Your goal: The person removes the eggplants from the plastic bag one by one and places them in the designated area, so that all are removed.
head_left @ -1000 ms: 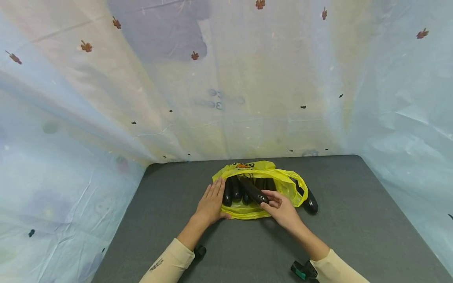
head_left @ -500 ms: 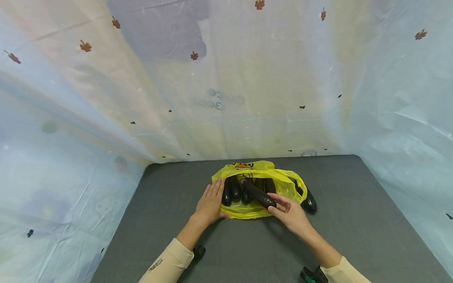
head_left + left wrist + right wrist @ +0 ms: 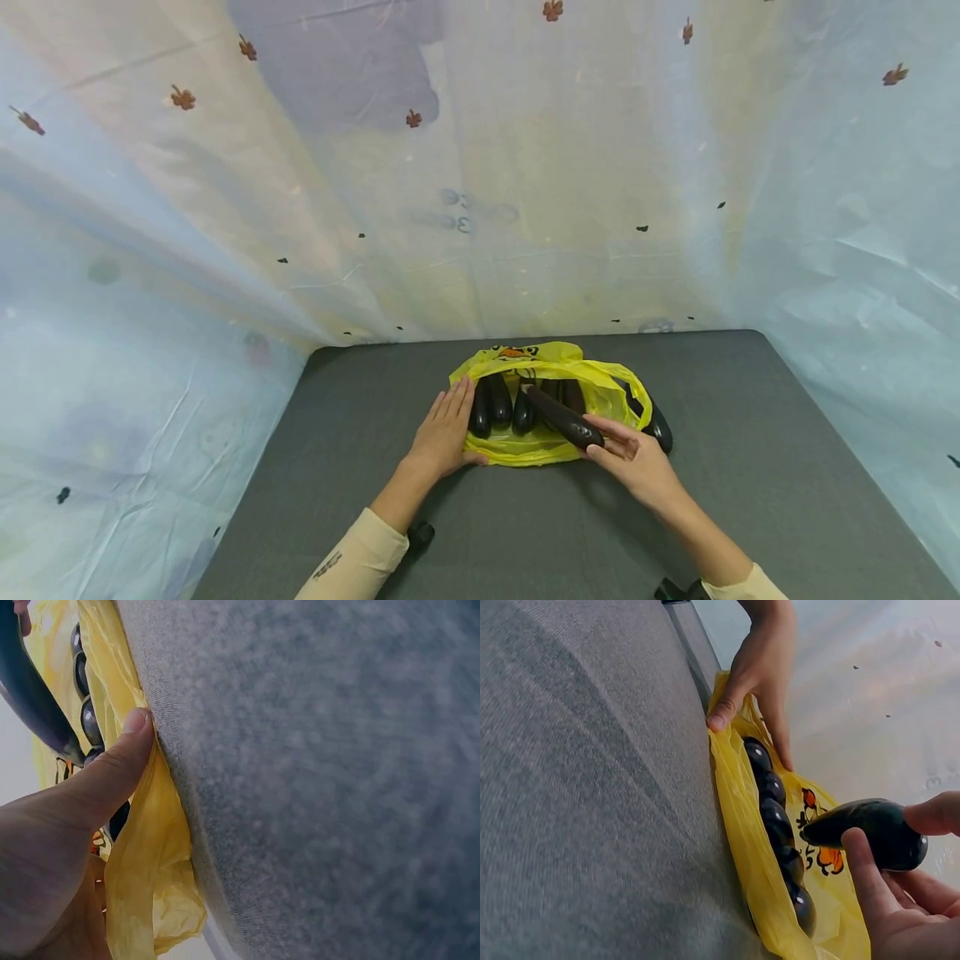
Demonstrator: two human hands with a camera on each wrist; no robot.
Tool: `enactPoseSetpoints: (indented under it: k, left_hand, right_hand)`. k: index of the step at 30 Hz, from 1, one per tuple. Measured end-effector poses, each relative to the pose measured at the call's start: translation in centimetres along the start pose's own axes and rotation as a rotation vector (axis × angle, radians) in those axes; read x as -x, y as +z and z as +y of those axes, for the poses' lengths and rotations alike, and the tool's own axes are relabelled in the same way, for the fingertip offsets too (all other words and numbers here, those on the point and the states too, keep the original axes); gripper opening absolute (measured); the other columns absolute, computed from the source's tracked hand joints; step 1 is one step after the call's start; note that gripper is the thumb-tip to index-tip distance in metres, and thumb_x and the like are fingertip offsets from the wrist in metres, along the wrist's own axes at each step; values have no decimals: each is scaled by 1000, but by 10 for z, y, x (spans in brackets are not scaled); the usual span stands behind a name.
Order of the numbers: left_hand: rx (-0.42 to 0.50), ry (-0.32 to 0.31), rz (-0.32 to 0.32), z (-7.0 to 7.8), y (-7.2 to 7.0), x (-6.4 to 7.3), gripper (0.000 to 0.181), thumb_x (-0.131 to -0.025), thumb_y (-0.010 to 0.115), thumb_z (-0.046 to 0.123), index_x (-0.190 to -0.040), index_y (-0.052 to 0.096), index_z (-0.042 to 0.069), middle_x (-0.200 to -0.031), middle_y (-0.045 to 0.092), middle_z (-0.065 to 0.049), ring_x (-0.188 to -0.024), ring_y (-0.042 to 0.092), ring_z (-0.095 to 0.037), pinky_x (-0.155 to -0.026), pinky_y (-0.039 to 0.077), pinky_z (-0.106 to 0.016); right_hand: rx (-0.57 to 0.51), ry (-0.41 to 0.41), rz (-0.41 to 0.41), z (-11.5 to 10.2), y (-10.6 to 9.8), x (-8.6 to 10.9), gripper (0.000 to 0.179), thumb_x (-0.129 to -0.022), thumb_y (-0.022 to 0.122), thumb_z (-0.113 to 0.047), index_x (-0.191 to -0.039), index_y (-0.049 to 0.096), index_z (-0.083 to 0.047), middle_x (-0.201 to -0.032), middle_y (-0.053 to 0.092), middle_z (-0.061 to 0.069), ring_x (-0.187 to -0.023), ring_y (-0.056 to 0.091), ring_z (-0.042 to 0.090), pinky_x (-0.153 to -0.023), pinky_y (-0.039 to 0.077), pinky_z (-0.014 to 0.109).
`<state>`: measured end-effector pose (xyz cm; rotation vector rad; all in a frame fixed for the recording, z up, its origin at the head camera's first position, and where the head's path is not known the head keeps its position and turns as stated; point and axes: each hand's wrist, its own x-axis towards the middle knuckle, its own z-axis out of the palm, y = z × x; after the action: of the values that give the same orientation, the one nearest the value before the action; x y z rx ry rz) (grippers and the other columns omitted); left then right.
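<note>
In the head view my right hand (image 3: 637, 467) pinches the blunt end of a dark eggplant (image 3: 562, 417). Its narrow stem end points away and left, over the mouth of a yellow plastic bag (image 3: 525, 457). Seen from the right wrist, that eggplant (image 3: 870, 825) is lifted above a row of several glossy eggplants (image 3: 774, 817) lying side by side inside the bag. My left hand (image 3: 438, 437) rests against the bag's left side with fingers straight. In the left wrist view, the thumb (image 3: 120, 761) presses on the bag's near rim; the other fingers are mostly hidden.
Another eggplant (image 3: 660, 431) lies on the grey table (image 3: 525, 533) just outside the bag's right end. Behind the table's far edge hangs a pale patterned sheet (image 3: 525, 275), which also runs down both sides.
My right hand has drawn the eggplant to the right and slightly nearer, uncovering more of an eggplant in the bag. The left hand stays in place on the bag.
</note>
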<state>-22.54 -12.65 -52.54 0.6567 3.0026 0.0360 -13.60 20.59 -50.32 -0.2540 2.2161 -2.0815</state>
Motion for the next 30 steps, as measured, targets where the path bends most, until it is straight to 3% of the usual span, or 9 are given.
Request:
enactPoseSetpoints:
  k: [7,15,18,24,30]
  left_hand:
    - [10,3,14,-4,1,2,137,-80,83,69,-173,6,5,-181,5,-14,-167,12,-30,-135,14,-48]
    - [25,-5,27,-10,1,4,138,-80,86,67,-173,5,4,-181,7,-14,-167,12,-30,-135,14,-48]
    - [25,-6,18,-10,2,3,138,-80,86,66,-173,4,4,-181,6,-15,-167,11,-30,-135,13,-48]
    - [25,-3,19,-9,2,3,137,-81,86,64,-173,5,4,-181,4,-14,-167,10,-30,-135,13,-48]
    - [32,-4,20,-6,0,4,136,-81,87,63,-173,6,4,-181,5,-14,-167,12,-30,-135,13,-48]
  right_hand:
    - [-31,-21,-15,0,-8,5,54,-105,70,-5,-154,52,9,-156,50,33,-122,69,2,-95,62,27]
    - [-45,-70,-49,1,-19,9,52,-106,67,-3,-154,50,10,-153,52,32,-116,75,14,-95,63,32]
    - [-57,-92,-62,0,-22,11,52,-106,66,-1,-153,50,11,-150,57,26,-116,75,15,-94,63,31]
    - [-66,-118,-58,-3,-27,15,51,-105,66,1,-152,50,12,-141,68,-2,-115,76,16,-93,63,29]
    - [-75,-156,-58,-5,-32,16,51,-106,63,4,-153,48,15,-140,69,-8,-114,76,17,-93,63,28]
